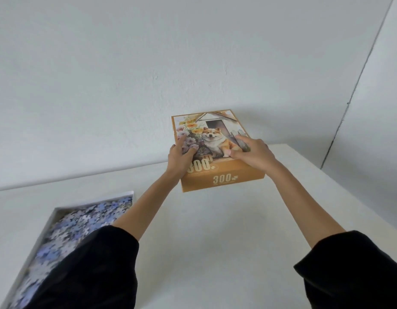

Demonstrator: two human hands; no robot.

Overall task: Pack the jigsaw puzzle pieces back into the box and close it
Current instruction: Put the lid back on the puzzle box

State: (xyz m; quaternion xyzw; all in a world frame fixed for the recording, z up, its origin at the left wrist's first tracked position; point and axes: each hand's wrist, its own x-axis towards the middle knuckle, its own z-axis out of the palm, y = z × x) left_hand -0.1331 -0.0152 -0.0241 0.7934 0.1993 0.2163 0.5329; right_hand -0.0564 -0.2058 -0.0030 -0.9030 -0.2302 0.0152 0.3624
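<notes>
An orange box lid (224, 179) with a picture of a dog and flowers and "300" printed on its side lies at the far middle of the table, near the wall. My left hand (180, 156) grips its near left corner, fingers spread over the top. My right hand (252, 152) grips its near right part, thumb on the picture. At the near left stands the white box bottom (44, 228), full of loose bluish puzzle pieces (86, 219); my left sleeve hides part of it.
The white table (215, 230) runs under both arms, its right edge slanting down at the far right. A white wall (148, 74) rises directly behind the lid, with a corner seam on the right.
</notes>
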